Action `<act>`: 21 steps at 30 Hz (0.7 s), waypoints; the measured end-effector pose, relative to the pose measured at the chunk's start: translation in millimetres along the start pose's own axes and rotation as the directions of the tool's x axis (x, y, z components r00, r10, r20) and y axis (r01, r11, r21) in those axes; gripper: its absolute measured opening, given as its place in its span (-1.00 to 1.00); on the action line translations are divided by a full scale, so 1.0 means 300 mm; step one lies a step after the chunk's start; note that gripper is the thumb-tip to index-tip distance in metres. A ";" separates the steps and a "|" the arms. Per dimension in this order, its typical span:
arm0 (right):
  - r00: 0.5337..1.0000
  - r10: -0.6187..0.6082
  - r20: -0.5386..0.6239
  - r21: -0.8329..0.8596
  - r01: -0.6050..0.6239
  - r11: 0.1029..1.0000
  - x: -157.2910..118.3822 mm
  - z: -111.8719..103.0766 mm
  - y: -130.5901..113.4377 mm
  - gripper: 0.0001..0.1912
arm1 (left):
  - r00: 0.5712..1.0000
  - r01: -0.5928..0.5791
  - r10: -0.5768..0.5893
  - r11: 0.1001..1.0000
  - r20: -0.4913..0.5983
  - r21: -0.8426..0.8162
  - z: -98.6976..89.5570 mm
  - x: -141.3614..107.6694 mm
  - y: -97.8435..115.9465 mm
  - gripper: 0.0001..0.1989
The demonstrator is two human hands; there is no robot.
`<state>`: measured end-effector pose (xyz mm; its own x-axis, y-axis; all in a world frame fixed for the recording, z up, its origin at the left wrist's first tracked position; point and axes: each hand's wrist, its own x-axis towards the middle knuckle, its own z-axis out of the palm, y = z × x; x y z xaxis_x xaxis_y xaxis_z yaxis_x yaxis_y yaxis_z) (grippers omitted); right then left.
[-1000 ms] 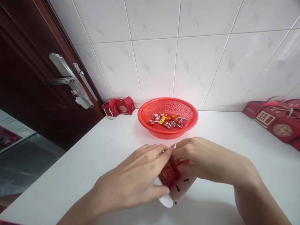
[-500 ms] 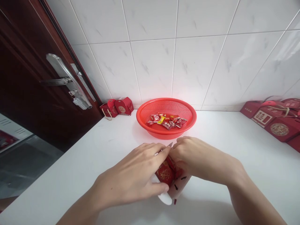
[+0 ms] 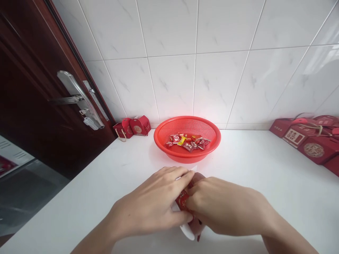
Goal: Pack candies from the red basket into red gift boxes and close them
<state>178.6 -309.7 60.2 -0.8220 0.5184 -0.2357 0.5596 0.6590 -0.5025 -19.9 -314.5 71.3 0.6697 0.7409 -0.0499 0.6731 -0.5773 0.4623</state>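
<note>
Between my hands, low in the middle of the view, lies a small opened red candy box [image 3: 195,228] with white flaps showing at its edges. My left hand [image 3: 152,203] clasps the box's left side, thumb near and fingers far. Inside it, red wrapped candy with gold print [image 3: 182,199] shows between the hands. My right hand [image 3: 229,204] is bent over the opening with its fingers curled down into the box. Its fingertips are hidden, so what they hold does not show.
Behind the hands stands a red plastic colander [image 3: 185,159] with several wrapped candies [image 3: 189,143]. Small red boxes [image 3: 140,126] stand at the back left, larger red gift boxes [image 3: 314,146] at the right. A tiled wall [image 3: 169,84] and a dark door [image 3: 29,84] border the white table [image 3: 87,197].
My right hand has moved nearer and lower over the box, now covering much of the red candy. My left hand keeps its hold. The view has tilted slightly upward.
</note>
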 end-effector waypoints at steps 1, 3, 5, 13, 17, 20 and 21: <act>0.999 0.030 0.038 -0.020 -0.029 0.999 0.006 0.006 0.001 -0.77 | 1.000 -0.014 0.014 1.000 0.007 -0.014 -0.001 0.002 0.002 -0.44; 0.989 0.096 0.116 -0.101 -0.085 0.991 0.021 0.019 0.001 -0.83 | 0.999 -0.034 0.035 0.999 0.018 -0.033 -0.003 0.004 0.006 -0.43; 0.975 0.141 0.173 -0.186 -0.108 0.976 0.042 0.028 -0.001 -0.87 | 0.999 -0.042 0.042 0.999 0.021 -0.030 -0.004 0.006 0.009 -0.43; 0.957 0.218 0.194 -0.300 -0.153 0.941 0.126 0.037 0.011 -0.82 | 0.999 0.014 -0.014 1.000 0.041 0.003 0.001 0.003 -0.005 -0.39; 0.941 0.291 0.175 -0.296 -0.231 0.927 0.137 0.035 0.017 -0.80 | 0.998 0.037 -0.036 0.999 0.046 -0.019 -0.003 0.011 -0.019 -0.47; 0.955 0.251 0.158 -0.277 -0.201 0.940 0.124 0.023 0.020 -0.68 | 0.999 0.008 -0.006 0.999 0.052 -0.049 -0.010 0.024 -0.032 -0.54; 0.968 0.211 0.136 -0.250 -0.172 0.953 0.114 0.015 0.021 -0.66 | 0.999 -0.004 0.006 0.999 0.050 -0.052 -0.013 0.029 -0.036 -0.54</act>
<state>153.5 -290.1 45.3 -0.6922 0.5667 -0.4470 0.7012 0.6748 -0.2303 -22.6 -300.4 69.2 0.6891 0.7189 -0.0914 0.6533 -0.5616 0.5077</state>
